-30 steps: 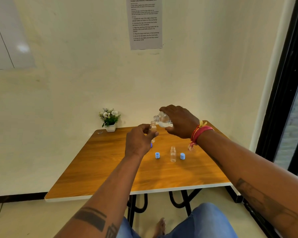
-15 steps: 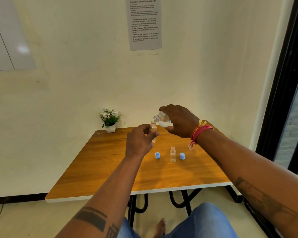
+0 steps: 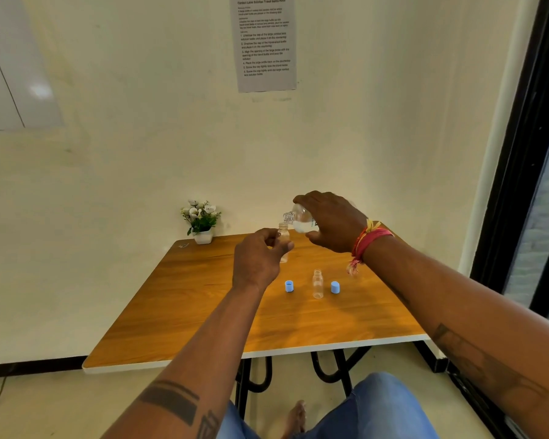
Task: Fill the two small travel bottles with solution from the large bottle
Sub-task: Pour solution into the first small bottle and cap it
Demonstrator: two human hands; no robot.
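My left hand (image 3: pixel 258 260) pinches one small bottle (image 3: pixel 283 236); my right hand (image 3: pixel 332 224) grips the tilted large bottle (image 3: pixel 300 218). Narrow neck: misalignment or overtilting spills onto the tabletop (image 3: pixel 203 299).

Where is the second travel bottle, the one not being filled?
In the head view the second travel bottle stands upright on the table, right of centre, between two blue caps, nearer the person than both hands.

A wooden table (image 3: pixel 203 312) with a white edge stands against the wall. On it stand an open small bottle (image 3: pixel 317 284) between two blue caps (image 3: pixel 288 286) (image 3: pixel 335 287), and a potted plant (image 3: pixel 201 220) at the far left corner.
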